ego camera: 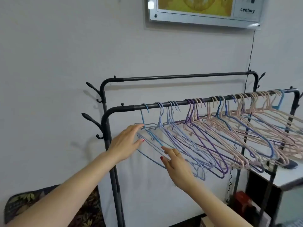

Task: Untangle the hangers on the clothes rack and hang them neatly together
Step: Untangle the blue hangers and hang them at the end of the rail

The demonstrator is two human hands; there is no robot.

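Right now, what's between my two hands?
In the head view, blue hanger wires cross the gap between the left hand and right hand.

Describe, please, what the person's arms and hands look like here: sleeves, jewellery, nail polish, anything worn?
Both forearms are bare, with no sleeves, watch or bracelet in view. The left hand has red polish on the one nail that shows. The right hand has red polish on the thumbnail and a thin gold-coloured ring on one finger. No gloves on either hand.
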